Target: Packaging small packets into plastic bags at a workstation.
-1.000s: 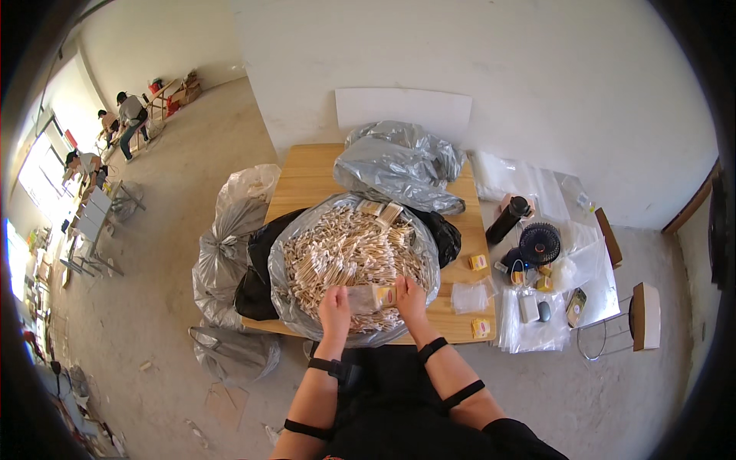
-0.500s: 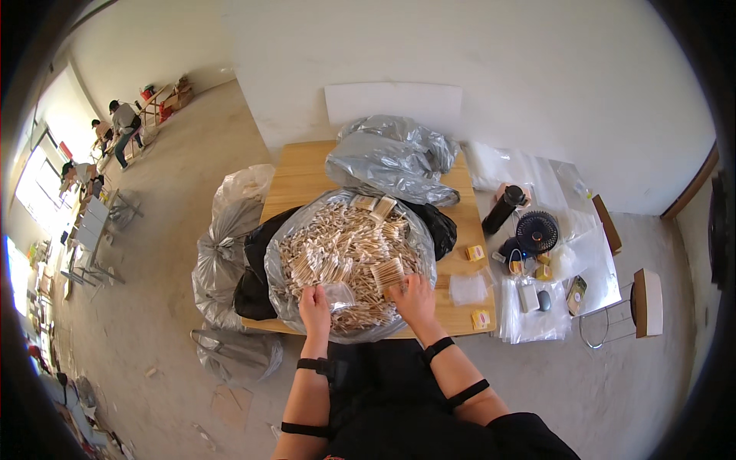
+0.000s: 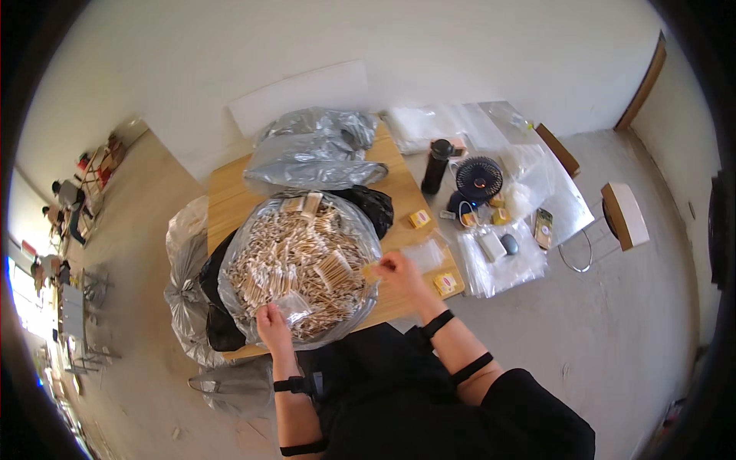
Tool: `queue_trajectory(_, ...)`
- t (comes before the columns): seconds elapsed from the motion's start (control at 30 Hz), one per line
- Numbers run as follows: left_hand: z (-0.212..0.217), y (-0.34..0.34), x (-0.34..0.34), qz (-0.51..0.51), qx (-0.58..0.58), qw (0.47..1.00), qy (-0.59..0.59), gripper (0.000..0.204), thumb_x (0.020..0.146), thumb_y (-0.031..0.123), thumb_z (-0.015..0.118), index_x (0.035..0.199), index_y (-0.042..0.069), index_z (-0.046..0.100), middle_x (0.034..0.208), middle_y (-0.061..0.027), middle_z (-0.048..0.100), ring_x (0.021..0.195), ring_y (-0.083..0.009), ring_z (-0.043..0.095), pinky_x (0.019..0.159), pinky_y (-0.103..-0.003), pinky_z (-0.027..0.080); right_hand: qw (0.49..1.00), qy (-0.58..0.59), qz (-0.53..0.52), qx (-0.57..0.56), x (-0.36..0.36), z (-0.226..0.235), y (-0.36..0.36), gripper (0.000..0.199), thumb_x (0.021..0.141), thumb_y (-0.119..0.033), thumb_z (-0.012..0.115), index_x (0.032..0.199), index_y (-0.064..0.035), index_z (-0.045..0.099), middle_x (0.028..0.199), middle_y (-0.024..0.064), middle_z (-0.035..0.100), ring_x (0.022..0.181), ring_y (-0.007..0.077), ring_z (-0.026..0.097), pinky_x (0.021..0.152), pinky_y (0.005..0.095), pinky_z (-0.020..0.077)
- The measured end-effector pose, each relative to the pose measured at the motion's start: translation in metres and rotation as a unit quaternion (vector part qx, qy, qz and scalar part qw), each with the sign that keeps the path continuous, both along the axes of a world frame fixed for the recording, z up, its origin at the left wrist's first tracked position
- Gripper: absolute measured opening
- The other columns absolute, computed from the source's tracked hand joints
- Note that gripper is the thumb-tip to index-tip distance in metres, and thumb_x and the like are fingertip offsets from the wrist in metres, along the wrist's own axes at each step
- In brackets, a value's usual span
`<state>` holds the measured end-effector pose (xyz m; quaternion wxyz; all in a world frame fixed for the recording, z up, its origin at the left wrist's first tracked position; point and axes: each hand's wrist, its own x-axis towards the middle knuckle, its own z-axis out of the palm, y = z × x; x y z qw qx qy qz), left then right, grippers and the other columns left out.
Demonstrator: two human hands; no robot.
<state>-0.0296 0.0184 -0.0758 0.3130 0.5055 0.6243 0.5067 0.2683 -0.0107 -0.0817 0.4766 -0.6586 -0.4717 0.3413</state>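
A big grey plastic bag [image 3: 230, 307] stands open on the wooden table, full of loose cotton swabs [image 3: 284, 253]. My left hand [image 3: 274, 328] pinches a small clear plastic bag [image 3: 294, 307] over the near side of the pile. Beside the pile's right edge, my right hand [image 3: 400, 271] pinches a small yellow card [image 3: 372, 272] between thumb and fingers. A neat bundle of cotton swabs [image 3: 334, 270] lies on the heap, apart from both hands. More bundles [image 3: 310, 204] rest at the far rim.
Clear bags [image 3: 424, 255] and two yellow card stacks [image 3: 418, 219] [image 3: 445, 284] lie on the table's right side. A side table [image 3: 571, 203] holds a black bottle [image 3: 437, 166], fan [image 3: 479, 179] and phone [image 3: 543, 228]. Grey bags [image 3: 318, 149] sit behind. People work far left.
My right hand has let go of the swab bundle, moved right and now holds a yellow card. The left hand keeps the clear bag. The view has turned to the right.
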Motion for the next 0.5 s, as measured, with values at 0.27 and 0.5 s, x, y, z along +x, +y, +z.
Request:
queue_trajectory(0.27, 0.012, 0.006, 0.046, -0.047, -0.039, 0.998, -0.036, 0.025, 0.09, 0.02, 0.049, 0.07, 0.005, 0.047, 0.053, 0.0001, 0.042, 0.047, -0.0068, 0.039, 0.044, -0.024, 0.031, 0.969, -0.115, -0.141, -0.169, 0.127, -0.063, -0.086, 0.021, 0.07, -0.02, 0.067, 0.08, -0.0045, 0.056, 0.066, 0.0083, 0.059, 0.065, 0.0222, 0.059, 0.057, 0.0339, 0.0452)
queue_trajectory(0.5, 0.027, -0.012, 0.113, -0.197, -0.051, 0.978, 0.05, 0.023, 0.089, 0.021, 0.05, 0.074, 0.004, 0.052, 0.053, -0.0012, 0.046, 0.047, -0.0094, 0.044, 0.046, -0.025, 0.035, 0.903, -0.377, -0.176, -0.106, 0.098, -0.064, -0.082, 0.029, 0.073, -0.021, 0.066, 0.092, -0.0064, 0.05, 0.081, 0.0094, 0.059, 0.076, 0.0267, 0.058, 0.066, 0.0354, 0.0461)
